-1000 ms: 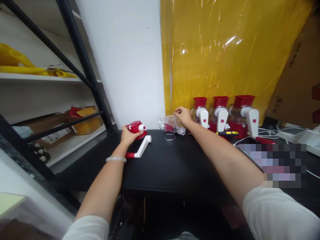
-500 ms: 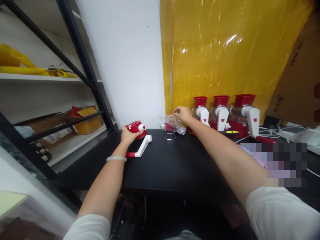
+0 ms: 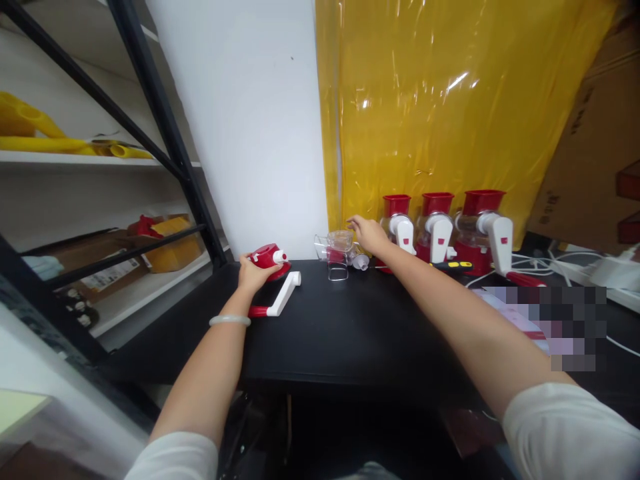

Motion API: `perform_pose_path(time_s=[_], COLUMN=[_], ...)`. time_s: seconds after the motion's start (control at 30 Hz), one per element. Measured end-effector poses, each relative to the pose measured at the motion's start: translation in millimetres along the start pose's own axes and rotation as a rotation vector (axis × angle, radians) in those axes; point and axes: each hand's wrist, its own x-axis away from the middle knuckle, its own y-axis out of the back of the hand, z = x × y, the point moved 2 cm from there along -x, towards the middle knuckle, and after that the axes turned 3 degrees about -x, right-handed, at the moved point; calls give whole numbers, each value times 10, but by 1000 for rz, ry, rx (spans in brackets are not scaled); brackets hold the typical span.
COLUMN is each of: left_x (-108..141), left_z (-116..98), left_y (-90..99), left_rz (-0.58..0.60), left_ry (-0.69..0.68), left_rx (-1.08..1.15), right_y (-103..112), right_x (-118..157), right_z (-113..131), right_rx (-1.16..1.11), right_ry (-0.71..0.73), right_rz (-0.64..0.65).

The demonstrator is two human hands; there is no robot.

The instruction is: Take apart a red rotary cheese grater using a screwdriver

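My left hand (image 3: 254,275) is closed round the side of a red base part (image 3: 269,255) with a white knob, resting at the back left of the black table. In front of that part lies a white crank (image 3: 286,294) with a red handle. My right hand (image 3: 367,233) hovers with fingers apart just behind and right of a clear plastic housing (image 3: 339,255), nothing visible between the fingers. A translucent drum with a pale tip (image 3: 360,262) lies against the housing's right side, partly under my right hand.
Three red and white crank machines (image 3: 439,230) stand at the back right before a yellow sheet (image 3: 450,100). A black and yellow tool (image 3: 453,265), white cables (image 3: 540,263) and a power strip (image 3: 613,273) lie right. Shelves (image 3: 145,283) stand left.
My right hand has lifted slightly off the clear housing, its fingers now a little more apart. My left hand still holds the red part. The view has shifted slightly.
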Motion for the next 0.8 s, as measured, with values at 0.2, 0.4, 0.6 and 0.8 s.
perform_pose_path(time_s=[0.2,0.4,0.6,0.8], left_x=[22,-84,-262,-294], left_z=[-29,-73,-162,-294], left_y=[-90,-322,-534,-684], left_rz=[47,150,191,166], left_ry=[-40,-107,-82,0], left_rx=[-3,-10,-77,-159], right_y=[29,63,91,178], right_x=[158,325,464,529], right_z=[4,-95,-67,-4], right_rx=[-56,-144,-146,-95], right_ry=[23,56,-20,-51], right_rz=[49,-6,19,80])
